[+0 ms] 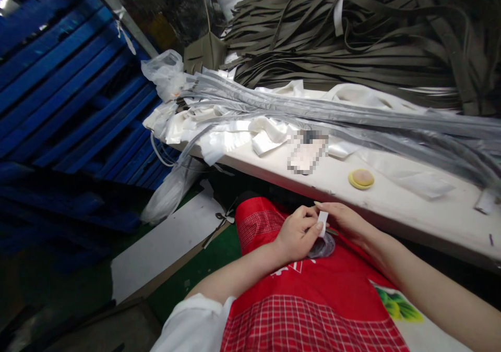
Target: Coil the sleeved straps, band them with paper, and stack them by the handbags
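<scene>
My left hand (299, 233) is closed, its thumb pressing a small white strip (323, 222) against the fingers. Just below the strip, a small coil of greyish see-through band (324, 249) lies against the lap of a red apron (336, 279). My right hand (341, 219) is closed beside the left one, its fingertips meeting near the strip's top. What the right fingers hold is hidden behind the strip and the hand.
Above my hands runs a white table (407, 206) with grey strips (313, 111), white ribbon pieces (270, 135), a blurred-out flat object (308, 153) and a round yellow-rimmed item (361, 179). Dark olive strips (352, 60) are heaped behind. Blue slats (66, 81) stand left.
</scene>
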Available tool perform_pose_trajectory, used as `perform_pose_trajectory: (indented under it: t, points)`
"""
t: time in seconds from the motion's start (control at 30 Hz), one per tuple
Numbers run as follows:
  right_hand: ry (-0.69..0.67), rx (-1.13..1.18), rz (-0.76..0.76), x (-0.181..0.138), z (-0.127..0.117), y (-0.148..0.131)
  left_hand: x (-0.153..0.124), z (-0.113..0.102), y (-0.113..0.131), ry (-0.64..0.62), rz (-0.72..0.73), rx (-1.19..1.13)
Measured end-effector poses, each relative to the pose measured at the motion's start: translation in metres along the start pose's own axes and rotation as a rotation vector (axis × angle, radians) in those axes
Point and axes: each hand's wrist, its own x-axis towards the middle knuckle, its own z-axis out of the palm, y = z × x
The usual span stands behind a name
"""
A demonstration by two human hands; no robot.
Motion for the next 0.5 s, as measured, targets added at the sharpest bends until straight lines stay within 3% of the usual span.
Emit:
perform_pose_trajectory:
  t: [0.2,0.3,0.4,0.5]
  points:
    - [0.1,-0.073,-0.064,0.0,-0.003,0.0,0.002,0.0,0.001,0.004,0.051,0.016]
    - [0.187,-0.155,-0.157,-0.007,-0.003,-0.004,0.002,-0.001,0.003,0.062,-0.062,0.06]
    - [0.287,-0.36,-0.305,-0.014,-0.006,-0.01,0.005,0.0,0.004,0.042,-0.173,0.003]
    - [0.18,-0.468,-0.29,-0.017,-0.014,-0.016,0.011,0.004,0.003,0.013,-0.209,-0.068]
